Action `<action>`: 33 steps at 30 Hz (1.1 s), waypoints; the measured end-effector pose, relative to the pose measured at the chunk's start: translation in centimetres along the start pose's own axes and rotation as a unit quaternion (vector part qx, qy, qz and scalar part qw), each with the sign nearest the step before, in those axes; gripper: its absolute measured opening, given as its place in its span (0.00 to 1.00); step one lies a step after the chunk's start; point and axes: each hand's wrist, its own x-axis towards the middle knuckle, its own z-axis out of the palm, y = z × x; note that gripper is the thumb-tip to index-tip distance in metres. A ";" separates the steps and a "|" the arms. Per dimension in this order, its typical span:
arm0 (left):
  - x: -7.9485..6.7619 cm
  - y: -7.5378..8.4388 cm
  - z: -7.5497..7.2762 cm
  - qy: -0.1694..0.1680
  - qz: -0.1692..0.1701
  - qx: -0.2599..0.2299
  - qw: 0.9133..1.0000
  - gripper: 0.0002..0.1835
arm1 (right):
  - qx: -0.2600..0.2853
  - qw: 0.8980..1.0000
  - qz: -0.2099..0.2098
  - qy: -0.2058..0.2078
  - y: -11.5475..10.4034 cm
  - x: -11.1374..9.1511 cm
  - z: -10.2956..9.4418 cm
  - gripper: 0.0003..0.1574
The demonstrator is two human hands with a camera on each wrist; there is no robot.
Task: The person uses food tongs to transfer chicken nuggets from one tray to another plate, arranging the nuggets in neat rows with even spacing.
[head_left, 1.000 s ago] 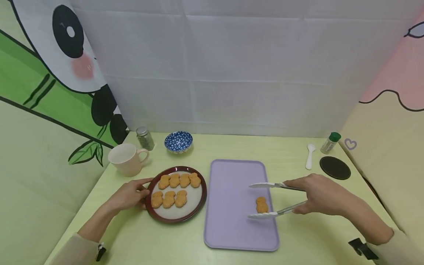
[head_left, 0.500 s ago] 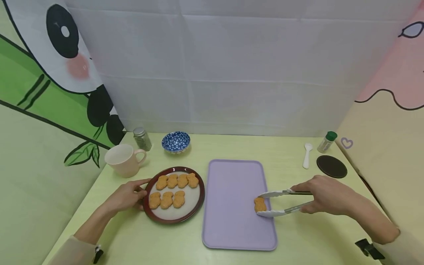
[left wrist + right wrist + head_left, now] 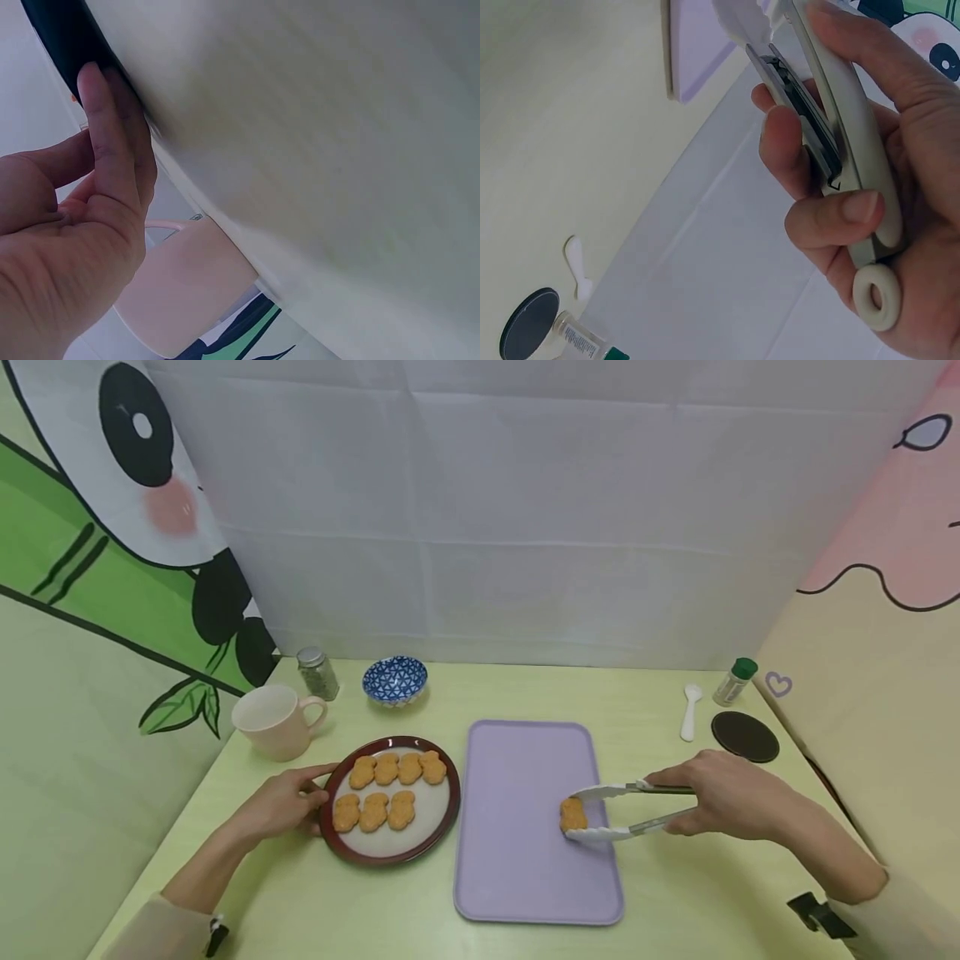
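Note:
My left hand [image 3: 281, 806] holds the left rim of a brown-rimmed plate [image 3: 433, 810]; in the left wrist view its fingers [image 3: 112, 142] lie along the plate's underside. Several golden bear-like nuggets [image 3: 387, 768] lie on the plate in two rows. My right hand [image 3: 731, 795] grips white-tipped tongs [image 3: 600, 834] by their pale handles, which the right wrist view shows up close. Between the tong tips is a single nugget [image 3: 573, 815], over the right part of a lilac tray [image 3: 525, 877].
A pink mug [image 3: 273, 722], a grey-lidded jar [image 3: 318, 674] and a blue patterned bowl [image 3: 395, 681] stand behind the plate. At the back right are a white spoon [image 3: 690, 714], a green-capped shaker [image 3: 735, 683] and a black disc [image 3: 745, 737]. Cloth walls surround the table.
The tongs came together around the nugget on the tray, then moved slightly left with it. My left hand stays at the plate's rim.

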 end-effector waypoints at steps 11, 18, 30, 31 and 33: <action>-0.3 -0.1 -0.5 -0.001 0.002 -0.002 1.000 0.27 | -0.001 0.998 -0.048 0.035 -5.0 7.1 0.0 0.31; 0.3 -0.3 -0.3 0.001 0.013 0.008 1.000 0.27 | -0.009 0.997 -0.072 0.032 -8.1 11.7 1.3 0.30; 0.3 -0.1 0.0 0.007 0.019 0.018 1.000 0.27 | -0.017 0.997 -0.070 0.000 -11.2 14.8 2.3 0.27; 0.3 -0.2 0.0 0.006 0.019 0.018 1.000 0.27 | -0.016 0.997 -0.069 -0.003 -11.4 14.9 2.3 0.27; 0.3 -0.2 0.0 0.004 0.019 0.017 1.000 0.27 | -0.015 0.998 -0.066 -0.010 -11.6 15.1 2.3 0.26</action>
